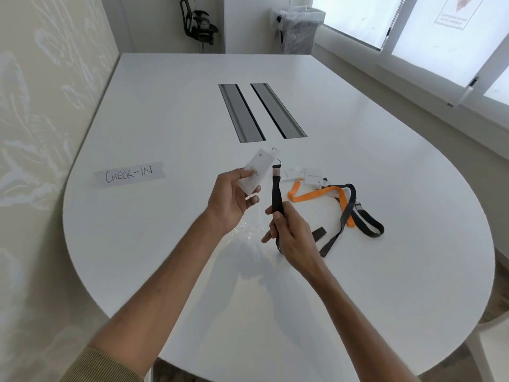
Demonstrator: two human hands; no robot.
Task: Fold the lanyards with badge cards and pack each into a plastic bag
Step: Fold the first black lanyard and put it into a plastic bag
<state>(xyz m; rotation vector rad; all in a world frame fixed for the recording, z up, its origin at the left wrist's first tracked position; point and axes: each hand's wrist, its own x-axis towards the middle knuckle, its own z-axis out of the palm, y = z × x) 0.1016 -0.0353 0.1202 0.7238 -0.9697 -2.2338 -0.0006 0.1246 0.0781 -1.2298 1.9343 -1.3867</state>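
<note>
My left hand [234, 195] holds a white badge card [256, 172] up above the table. My right hand [289, 230] grips a black lanyard [276, 194] that rises to a metal clip joined to the card; its loose end hangs below my fist. Clear plastic bags [248, 230] lie on the table under my hands. To the right lie an orange lanyard [316, 194] and a dark grey lanyard [366, 224], tangled together, with two white badge cards [314, 176] at their far ends.
The white rounded table [165, 244] has two grey cable slots [259, 111] in its middle. A strip labelled CHECK-IN [129, 174] is stuck at the left. A wall runs along the left, windows on the right, and a bin [298, 28] stands beyond the far edge.
</note>
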